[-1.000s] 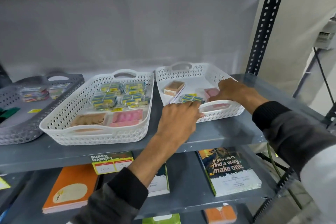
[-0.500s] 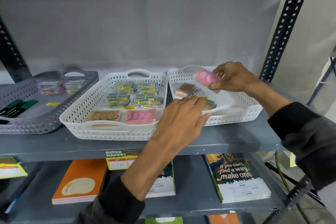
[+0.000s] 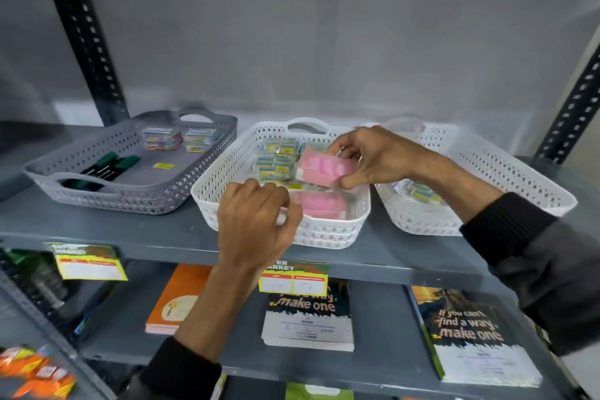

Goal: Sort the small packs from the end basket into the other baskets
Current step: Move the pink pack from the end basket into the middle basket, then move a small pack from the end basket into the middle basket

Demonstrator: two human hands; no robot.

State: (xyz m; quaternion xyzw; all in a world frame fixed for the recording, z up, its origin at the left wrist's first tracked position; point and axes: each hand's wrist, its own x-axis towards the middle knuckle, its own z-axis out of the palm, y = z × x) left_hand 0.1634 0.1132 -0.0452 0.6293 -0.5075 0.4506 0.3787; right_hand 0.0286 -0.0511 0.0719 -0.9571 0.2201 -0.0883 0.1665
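Three baskets stand in a row on the grey shelf. My right hand (image 3: pixel 373 156) holds a pink pack (image 3: pixel 321 169) over the middle white basket (image 3: pixel 207 195), just above other pink packs (image 3: pixel 321 204) at its front. Blue-yellow small packs (image 3: pixel 276 159) fill that basket's back half. My left hand (image 3: pixel 256 221) rests curled on the middle basket's front rim, hiding its left front corner. The end white basket (image 3: pixel 519 178) at the right holds a blue-yellow pack (image 3: pixel 418 190); my right forearm covers part of it. The grey basket (image 3: pixel 97 153) at the left holds multicoloured packs (image 3: pixel 178 138) and green-black markers (image 3: pixel 110 166).
Black perforated uprights (image 3: pixel 87 52) frame the shelf at left and right. Below, a lower shelf carries an orange book (image 3: pixel 175 299) and two dark books (image 3: pixel 470 334). Yellow price tags (image 3: pixel 292 279) hang from the shelf's front edge. Orange packets (image 3: pixel 35 370) sit bottom left.
My right hand lifted the pink pack out of the end basket and carried it left over the middle basket. My left hand shifted left to the middle basket's front rim.
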